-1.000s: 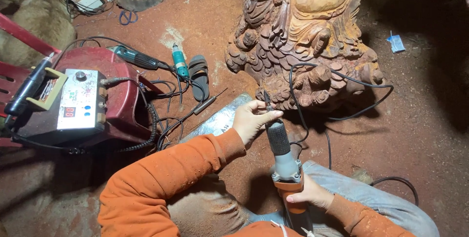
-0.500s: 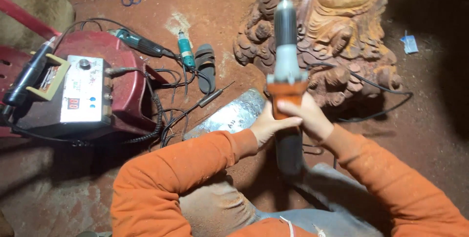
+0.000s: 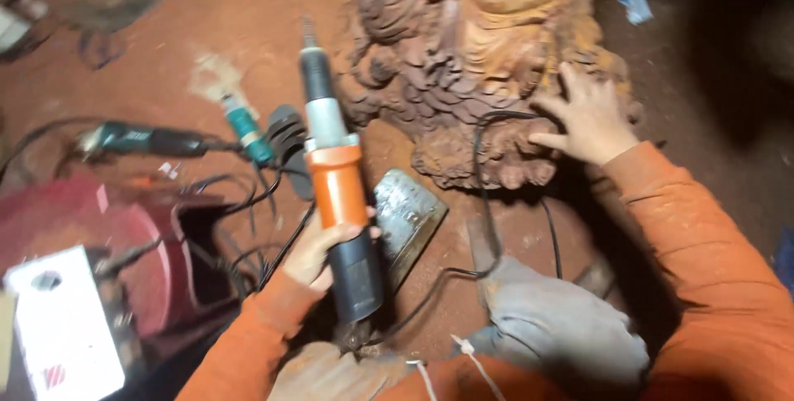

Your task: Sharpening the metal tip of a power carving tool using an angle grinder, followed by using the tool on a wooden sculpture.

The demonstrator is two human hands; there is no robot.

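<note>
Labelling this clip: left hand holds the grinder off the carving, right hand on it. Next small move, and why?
Probably bring the grinder tip across to the carving near the right hand: the left hand holds it upright, clear of the wood, while the right hand braces the carving.

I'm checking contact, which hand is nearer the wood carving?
Right. The right hand rests flat on the carving, at its lower right side. The left hand is apart from it, lower left, gripping the orange grinder.
</note>
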